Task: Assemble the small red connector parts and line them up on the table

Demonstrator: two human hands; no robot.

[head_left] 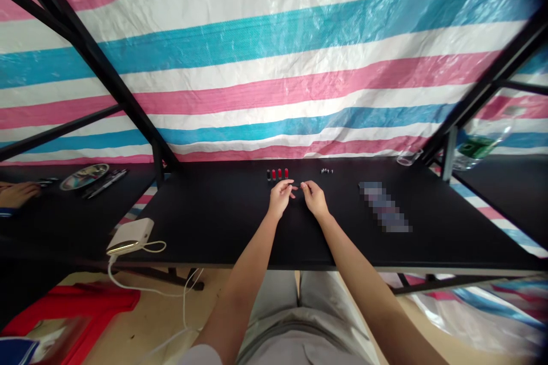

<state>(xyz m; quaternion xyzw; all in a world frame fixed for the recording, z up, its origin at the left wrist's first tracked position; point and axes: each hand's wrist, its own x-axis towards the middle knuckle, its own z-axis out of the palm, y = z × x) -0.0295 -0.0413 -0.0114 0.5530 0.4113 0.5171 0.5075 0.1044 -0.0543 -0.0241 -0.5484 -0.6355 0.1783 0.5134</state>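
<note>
Over the black table, my left hand (281,198) has its fingers apart and pointing right, and no object shows clearly in it. Close beside it, my right hand (315,199) is closed, thumb against the curled forefinger. Whatever it pinches, if anything, is too small to make out. Just beyond my left hand stands a short row of small cylinders: a black one (268,175) at the left end and three red ones (279,173) to its right. Several tiny silvery pieces (327,171) lie past my right hand.
A pixelated flat item (384,207) lies right on the black table (205,217). A clear cup (409,157) and plastic bottle (477,147) are back right. At left are a white box (131,235) with cable, pens (107,183), and another person's hand (19,194).
</note>
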